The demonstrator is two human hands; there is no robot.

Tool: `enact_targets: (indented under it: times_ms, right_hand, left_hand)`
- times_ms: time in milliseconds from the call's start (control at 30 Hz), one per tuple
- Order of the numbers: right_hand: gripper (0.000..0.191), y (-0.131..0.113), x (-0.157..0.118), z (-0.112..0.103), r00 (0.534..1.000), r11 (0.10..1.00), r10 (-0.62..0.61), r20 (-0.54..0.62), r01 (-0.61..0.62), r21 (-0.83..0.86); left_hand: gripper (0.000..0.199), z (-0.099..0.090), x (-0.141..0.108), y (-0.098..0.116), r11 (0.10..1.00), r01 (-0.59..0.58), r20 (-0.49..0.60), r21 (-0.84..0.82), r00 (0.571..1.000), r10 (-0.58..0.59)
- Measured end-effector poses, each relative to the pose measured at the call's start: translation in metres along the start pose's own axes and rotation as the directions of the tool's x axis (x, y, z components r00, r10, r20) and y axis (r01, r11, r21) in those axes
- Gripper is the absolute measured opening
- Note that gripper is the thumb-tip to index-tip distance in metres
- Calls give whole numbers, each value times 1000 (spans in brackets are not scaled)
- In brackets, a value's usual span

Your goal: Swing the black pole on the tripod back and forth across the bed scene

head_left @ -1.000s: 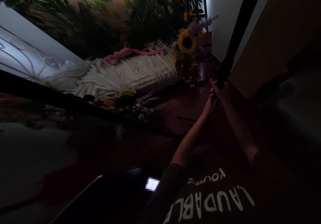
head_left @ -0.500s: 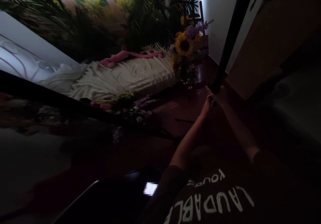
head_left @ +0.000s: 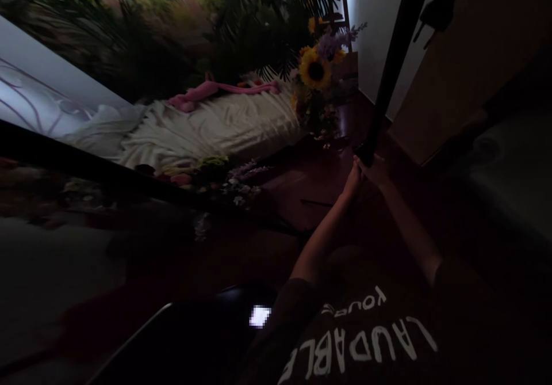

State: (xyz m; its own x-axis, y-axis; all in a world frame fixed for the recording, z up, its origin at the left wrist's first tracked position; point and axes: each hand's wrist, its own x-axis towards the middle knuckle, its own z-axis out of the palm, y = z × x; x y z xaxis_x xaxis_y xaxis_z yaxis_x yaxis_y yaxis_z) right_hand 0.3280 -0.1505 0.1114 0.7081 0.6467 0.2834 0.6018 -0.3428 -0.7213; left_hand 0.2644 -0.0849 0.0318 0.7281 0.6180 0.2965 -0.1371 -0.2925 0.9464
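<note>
In the dim head view, a tall black stand pole (head_left: pixel 394 57) rises from my hands toward the top right. My left hand (head_left: pixel 353 176) is closed round its lower part, with the thumb side up. Right beside it, my right hand (head_left: pixel 378 170) grips the same part of the pole from the other side. The fingers are partly hidden in the dark. A black two-pin power plug (head_left: pixel 442 8) hangs next to the upper pole. Below my hands, the stand's lower end is too dark to make out.
Another black pole (head_left: pixel 129 178) slants across the left. Beyond it are a bench draped in cream cloth (head_left: pixel 215 126), a pink plush toy (head_left: pixel 200 92) and sunflowers (head_left: pixel 315 69). A pale board (head_left: pixel 457 86) leans at right. A dark glossy case-like surface (head_left: pixel 185 339) lies lower left.
The plug has swung lower into view beside the pole. My hands have shifted slightly downward and still hold the pole, whose angle is almost the same.
</note>
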Motion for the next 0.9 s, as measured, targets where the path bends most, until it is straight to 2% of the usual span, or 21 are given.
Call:
enact_targets:
  times_ms: [133, 367, 500, 633, 767, 900]
  right_hand:
    - [43, 6, -23, -15, 991, 988, -130, 29, 127, 84]
    - [32, 31, -59, -36, 975, 972, -196, -107, 208, 111]
    - [33, 41, -66, -37, 986, 979, -143, -81, 153, 132]
    - [36, 36, -64, -33, 996, 976, -37, -80, 53, 209]
    - [41, 31, -54, -31, 991, 973, 73, -114, -46, 224]
    - [45, 33, -39, -24, 989, 957, 121, -83, -94, 274]
  left_hand:
    - [42, -2, -3, 4, 1000, 16, 9, 15, 1000, -16]
    - [36, -3, -8, 14, 996, 60, 12, 63, 998, -61]
    - [36, -2, -8, 13, 996, 77, 4, 52, 997, -77]
    - [37, -2, -8, 16, 996, 75, -5, 56, 997, -75]
    - [38, -1, -8, 17, 996, 74, 0, 52, 997, -74]
    - [40, -1, -7, 14, 996, 80, 1, 46, 997, -80]
